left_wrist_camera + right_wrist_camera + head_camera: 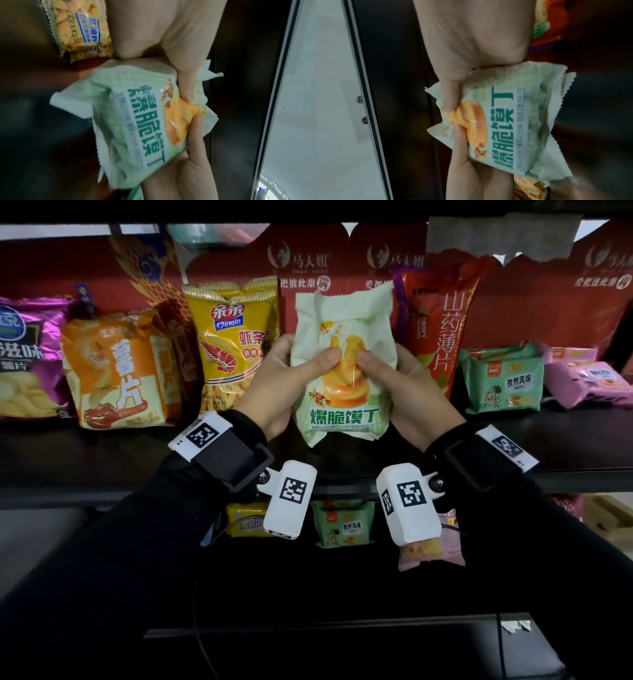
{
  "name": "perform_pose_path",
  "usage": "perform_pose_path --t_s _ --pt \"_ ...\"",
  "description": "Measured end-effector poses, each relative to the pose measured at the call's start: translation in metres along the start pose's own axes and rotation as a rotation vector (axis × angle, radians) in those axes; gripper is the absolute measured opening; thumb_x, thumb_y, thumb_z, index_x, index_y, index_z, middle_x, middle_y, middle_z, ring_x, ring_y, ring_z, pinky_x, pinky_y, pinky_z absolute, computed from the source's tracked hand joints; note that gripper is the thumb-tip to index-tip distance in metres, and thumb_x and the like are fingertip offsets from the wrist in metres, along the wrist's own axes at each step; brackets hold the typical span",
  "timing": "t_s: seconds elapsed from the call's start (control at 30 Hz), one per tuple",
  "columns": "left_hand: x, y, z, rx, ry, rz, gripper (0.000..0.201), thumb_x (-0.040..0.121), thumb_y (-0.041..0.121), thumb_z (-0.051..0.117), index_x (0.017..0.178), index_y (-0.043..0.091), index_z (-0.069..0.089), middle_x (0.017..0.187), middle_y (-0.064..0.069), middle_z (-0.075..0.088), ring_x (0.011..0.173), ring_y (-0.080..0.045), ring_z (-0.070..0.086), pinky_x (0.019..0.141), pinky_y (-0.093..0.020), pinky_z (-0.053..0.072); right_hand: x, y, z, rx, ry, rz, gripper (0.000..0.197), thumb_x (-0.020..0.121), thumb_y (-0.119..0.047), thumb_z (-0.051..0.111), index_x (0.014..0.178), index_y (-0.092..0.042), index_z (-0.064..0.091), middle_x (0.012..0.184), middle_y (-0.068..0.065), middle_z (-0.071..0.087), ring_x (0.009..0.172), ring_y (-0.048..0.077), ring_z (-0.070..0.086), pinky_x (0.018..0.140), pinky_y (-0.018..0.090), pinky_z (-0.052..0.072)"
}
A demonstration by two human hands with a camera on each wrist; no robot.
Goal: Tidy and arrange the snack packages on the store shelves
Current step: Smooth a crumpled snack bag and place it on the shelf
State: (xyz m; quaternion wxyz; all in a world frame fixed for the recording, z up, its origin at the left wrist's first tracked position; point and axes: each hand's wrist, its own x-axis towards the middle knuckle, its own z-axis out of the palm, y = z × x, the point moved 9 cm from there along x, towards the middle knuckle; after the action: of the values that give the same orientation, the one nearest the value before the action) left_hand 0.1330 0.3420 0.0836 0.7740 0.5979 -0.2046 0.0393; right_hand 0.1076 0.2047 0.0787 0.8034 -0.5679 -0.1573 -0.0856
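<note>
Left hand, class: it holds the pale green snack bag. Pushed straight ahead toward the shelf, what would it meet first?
Probably the yellow shrimp-stick bag, just beyond the left hand gripping the pale green snack bag; depth is uncertain.

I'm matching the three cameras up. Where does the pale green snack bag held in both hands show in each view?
Head: pale green snack bag centre, upright.
Left wrist: centre, lying sideways.
Right wrist: centre-right, lying sideways.
Shared landmark: two thumbs pinching its orange picture.

left hand (281, 378): raised, thumb pinching inward | right hand (407, 385): raised, thumb pinching inward, mirrored
</note>
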Motion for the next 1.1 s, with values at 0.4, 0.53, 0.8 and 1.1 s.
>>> perform_pose_path --t_s 0.4,0.53,0.8,1.1 --pt "-0.005 0.002 0.002 0.062 0.021 0.075 0.035 0.085 0.005 0.069 0.117 0.004 0.054 0.107 -0.009 0.069 0.096 -0.020 0.068 0.090 -0.037 0.055 -0.003 -0.006 -0.003 0.000 0.006 -0.050 0.047 0.088 -0.014 0.063 0.132 -0.005 0.047 0.121 0.014 0.065 0.104 0.023 0.067 0.086 0.033 0.056" --pt "-0.005 0.001 0.008 0.030 -0.070 0.014 0.057 0.080 0.011 0.070 0.131 0.004 0.045 0.125 -0.015 0.063 0.110 -0.027 0.065 0.093 -0.038 0.054 -0.003 -0.002 -0.011 -0.006 0.097 -0.068 0.038 0.087 -0.010 0.066 0.122 -0.001 0.056 0.109 0.013 0.069 0.091 0.021 0.070 0.078 0.032 0.058" --pt "-0.008 0.000 -0.009 0.041 0.073 0.111 0.038 0.083 0.005 0.070 0.119 0.002 0.057 0.105 -0.008 0.071 0.094 -0.020 0.070 0.084 -0.034 0.056 -0.002 0.001 0.004 -0.088 -0.085 -0.005 0.055 0.086 -0.013 0.065 0.135 -0.005 0.041 0.124 0.013 0.063 0.105 0.022 0.067 0.085 0.031 0.055" --pt "-0.013 0.005 0.001 0.109 -0.089 0.093 0.062 0.077 0.016 0.071 0.132 0.004 0.045 0.121 -0.011 0.065 0.106 -0.023 0.067 0.086 -0.034 0.055 -0.007 -0.005 -0.010 -0.168 0.014 -0.149 0.046 0.082 -0.002 0.068 0.125 0.000 0.051 0.112 0.012 0.066 0.094 0.018 0.067 0.079 0.029 0.055"
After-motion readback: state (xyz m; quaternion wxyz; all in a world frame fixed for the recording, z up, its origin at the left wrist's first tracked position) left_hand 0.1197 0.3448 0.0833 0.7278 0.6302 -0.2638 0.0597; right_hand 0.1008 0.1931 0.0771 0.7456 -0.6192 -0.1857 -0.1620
